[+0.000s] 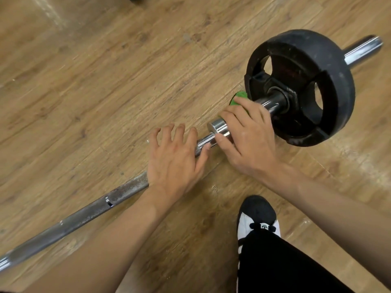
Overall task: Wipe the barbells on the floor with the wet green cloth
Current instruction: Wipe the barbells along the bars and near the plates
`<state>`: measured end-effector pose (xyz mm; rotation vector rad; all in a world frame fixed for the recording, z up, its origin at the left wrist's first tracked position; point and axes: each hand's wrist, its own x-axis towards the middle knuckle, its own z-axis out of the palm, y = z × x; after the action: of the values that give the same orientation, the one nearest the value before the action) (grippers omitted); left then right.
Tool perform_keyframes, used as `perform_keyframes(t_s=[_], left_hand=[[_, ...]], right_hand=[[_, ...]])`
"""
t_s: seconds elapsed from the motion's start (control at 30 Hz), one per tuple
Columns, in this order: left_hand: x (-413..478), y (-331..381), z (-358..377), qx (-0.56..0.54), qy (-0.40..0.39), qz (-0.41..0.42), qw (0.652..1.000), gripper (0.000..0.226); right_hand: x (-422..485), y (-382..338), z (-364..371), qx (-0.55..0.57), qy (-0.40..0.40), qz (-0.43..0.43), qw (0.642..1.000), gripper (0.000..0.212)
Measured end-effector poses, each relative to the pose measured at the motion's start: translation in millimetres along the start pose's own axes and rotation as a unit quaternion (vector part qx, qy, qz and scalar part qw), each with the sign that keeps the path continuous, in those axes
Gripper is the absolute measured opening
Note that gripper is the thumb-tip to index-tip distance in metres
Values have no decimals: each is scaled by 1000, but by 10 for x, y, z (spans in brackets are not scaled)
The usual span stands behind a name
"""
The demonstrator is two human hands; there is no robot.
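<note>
Left hand: palm down over the barbell shaft, fingers splayed and arched, thumb touching the bar, grasping nothing.
Right hand: fingers curled over the chrome sleeve beside the collar, clamping the green cloth against it.
Barbell: lies on the wood floor, running near left to far right.
Black plate: on the sleeve, just right of the cloth.
Black-and-white shoe: near right.

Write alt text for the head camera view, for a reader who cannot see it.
A right hand holds a green cloth against a barbell beside its black weight plate, on a wooden floor. The left hand rests on the knurled shaft, fingers spread; a black-and-white shoe is nearby.
</note>
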<state>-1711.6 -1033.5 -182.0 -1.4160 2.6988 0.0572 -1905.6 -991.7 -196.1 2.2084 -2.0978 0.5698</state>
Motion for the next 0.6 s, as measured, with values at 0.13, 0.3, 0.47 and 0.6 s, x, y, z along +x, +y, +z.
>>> perform_keyframes(t_s=[0.13, 0.3, 0.47, 0.6], left_hand=[[-22, 1, -7, -24, -12, 9, 1000, 74], [-140, 87, -2, -35, -21, 19, 999, 76], [-303, 218, 3, -37, -6, 27, 999, 70], [-439, 316, 24, -37, -8, 30, 999, 66]], right_hand=[[-32, 306, -72, 7, 30, 15, 999, 63], [-87, 225, -131, 4, 42, 105, 994, 73], [-371, 30, -208, 26, -30, -3, 999, 73], [-500, 324, -330, 23, -22, 29, 999, 72]])
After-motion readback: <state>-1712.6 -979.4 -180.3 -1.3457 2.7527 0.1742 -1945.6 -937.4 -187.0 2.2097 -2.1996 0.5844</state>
